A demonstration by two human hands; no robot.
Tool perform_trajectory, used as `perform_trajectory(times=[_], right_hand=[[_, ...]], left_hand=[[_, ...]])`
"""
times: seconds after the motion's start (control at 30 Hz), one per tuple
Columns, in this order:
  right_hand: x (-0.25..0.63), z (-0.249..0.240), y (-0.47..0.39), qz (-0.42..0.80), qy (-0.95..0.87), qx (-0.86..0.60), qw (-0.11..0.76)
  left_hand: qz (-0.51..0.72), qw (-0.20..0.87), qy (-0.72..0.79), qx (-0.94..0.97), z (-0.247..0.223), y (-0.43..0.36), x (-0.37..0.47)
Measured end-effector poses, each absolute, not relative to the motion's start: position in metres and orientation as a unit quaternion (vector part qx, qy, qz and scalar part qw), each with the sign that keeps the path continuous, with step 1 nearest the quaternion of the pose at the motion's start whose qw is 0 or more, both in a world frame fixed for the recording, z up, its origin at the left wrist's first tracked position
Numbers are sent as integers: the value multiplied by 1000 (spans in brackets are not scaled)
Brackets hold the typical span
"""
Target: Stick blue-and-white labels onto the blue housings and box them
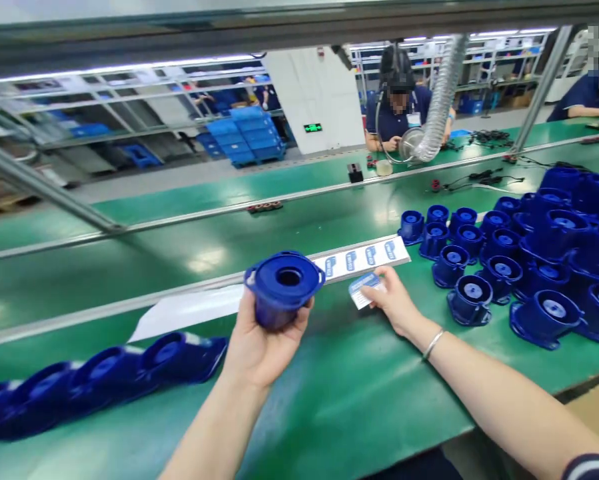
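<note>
My left hand holds a blue plastic housing from below, its flanged face with a round hole turned up. To the right, my right hand pinches a small blue and white label between thumb and fingers. Label and housing are apart. Behind both hands a white strip printed with several blue labels lies along a metal rail. A blank white sheet lies left of the held housing, partly hidden behind it.
Several blue housings stand in a large group on the right of the green table. More housings lean in a row at the left. A metal rail crosses the table. Across it, a person works beside a flexible duct.
</note>
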State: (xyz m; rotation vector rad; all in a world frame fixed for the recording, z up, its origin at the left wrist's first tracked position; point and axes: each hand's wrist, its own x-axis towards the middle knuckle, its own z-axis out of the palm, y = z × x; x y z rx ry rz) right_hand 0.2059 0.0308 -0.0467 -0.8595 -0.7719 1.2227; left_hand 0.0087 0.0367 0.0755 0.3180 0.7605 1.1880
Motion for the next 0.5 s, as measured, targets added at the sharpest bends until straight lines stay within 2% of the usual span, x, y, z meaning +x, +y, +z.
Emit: perform_trajectory(times=[0.17, 0.3, 0.5], right_hand=[[209, -38, 20, 516, -321, -403, 684], [208, -28, 9, 516, -318, -398, 689], [199, -12, -7, 548, -299, -395, 673]], left_hand=[[545, 756, 348, 101, 34, 37, -3], [472, 816, 330, 48, 8, 30, 0], [441, 828, 338, 82, 4, 23, -6]])
